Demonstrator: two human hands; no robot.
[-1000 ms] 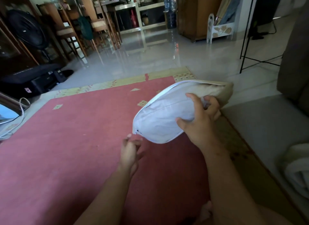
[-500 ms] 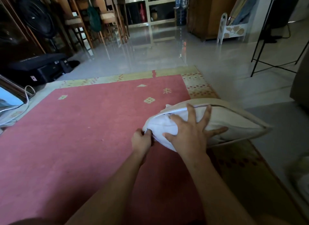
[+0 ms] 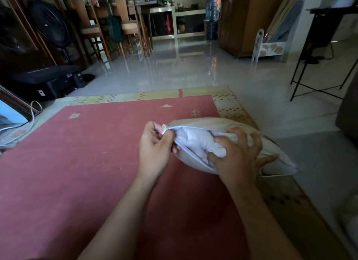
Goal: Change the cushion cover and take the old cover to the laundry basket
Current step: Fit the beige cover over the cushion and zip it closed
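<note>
A cushion lies on the right part of the red rug (image 3: 81,163). Its cream cover (image 3: 217,124) gapes open along the near edge, and the white inner pad (image 3: 195,141) shows through the opening. My left hand (image 3: 155,151) pinches the cover's left corner at the end of the opening. My right hand (image 3: 236,157) grips the bunched white pad with curled fingers, its outer fingers spread over the cover. No laundry basket is in view.
Glossy tiled floor (image 3: 174,70) stretches beyond the rug. Wooden chairs (image 3: 108,31) and a black fan (image 3: 48,25) stand at the back left, a black printer (image 3: 48,81) on the floor. A black metal stand (image 3: 317,62) is at the right, a wooden cabinet (image 3: 244,21) behind.
The cushion came down from the air onto the rug. My left hand took hold of the cover's corner; my right hand went from flat on the pad to gripping it.
</note>
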